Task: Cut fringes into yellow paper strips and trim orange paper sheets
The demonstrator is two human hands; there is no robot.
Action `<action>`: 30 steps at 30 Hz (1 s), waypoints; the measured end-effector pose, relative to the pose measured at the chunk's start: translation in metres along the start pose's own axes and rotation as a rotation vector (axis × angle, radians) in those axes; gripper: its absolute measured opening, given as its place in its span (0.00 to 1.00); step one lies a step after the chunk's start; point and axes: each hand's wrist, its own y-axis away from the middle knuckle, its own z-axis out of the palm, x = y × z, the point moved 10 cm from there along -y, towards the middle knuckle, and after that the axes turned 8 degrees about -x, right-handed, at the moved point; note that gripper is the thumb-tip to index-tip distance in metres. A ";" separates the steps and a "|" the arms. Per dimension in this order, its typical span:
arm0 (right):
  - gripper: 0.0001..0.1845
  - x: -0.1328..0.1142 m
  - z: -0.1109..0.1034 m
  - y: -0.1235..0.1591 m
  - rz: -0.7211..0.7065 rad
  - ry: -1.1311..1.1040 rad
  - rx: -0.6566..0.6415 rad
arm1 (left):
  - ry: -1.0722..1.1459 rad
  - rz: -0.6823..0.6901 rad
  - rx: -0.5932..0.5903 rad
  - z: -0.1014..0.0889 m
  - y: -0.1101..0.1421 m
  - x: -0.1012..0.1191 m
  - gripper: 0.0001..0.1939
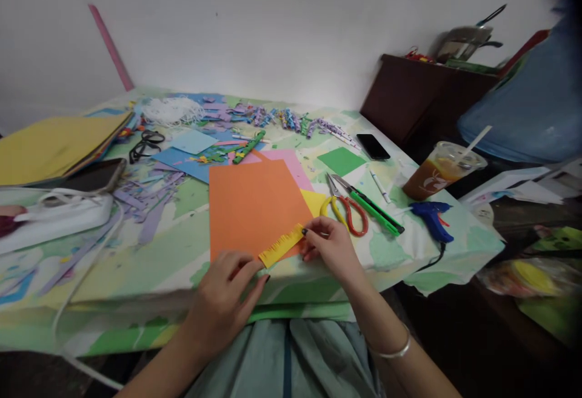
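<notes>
A yellow paper strip (282, 246), cut into a fringe along its upper edge, slants over the lower edge of an orange paper sheet (254, 198). My right hand (331, 249) pinches the strip's right end between thumb and fingers. At the other end, my left hand (230, 286) holds the strip's left tip by thumb and index finger. Just beyond my right hand lie scissors (357, 216) with one red and one yellow handle loop, and a green utility knife (375, 211). Pink paper (291, 164) and yellow paper (314, 201) show from under the orange sheet.
Right: blue glue gun (431, 219), iced drink cup (441, 170), black phone (373, 147), green paper square (341, 160). Left: paper stack (59, 146), second phone (93, 176), white power strip (68, 219) with a person's finger beside it. Curled paper strips (286, 120) line the back.
</notes>
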 end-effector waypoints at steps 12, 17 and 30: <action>0.07 -0.009 -0.037 0.026 -0.056 0.420 0.245 | -0.106 0.117 -0.043 0.021 0.005 0.021 0.16; 0.08 -0.007 -0.042 0.027 -0.050 0.441 0.224 | -0.180 0.109 -0.049 0.021 0.002 0.019 0.16; 0.12 -0.026 -0.032 0.070 -0.573 0.816 0.348 | -0.242 0.168 -0.154 0.029 0.003 0.013 0.17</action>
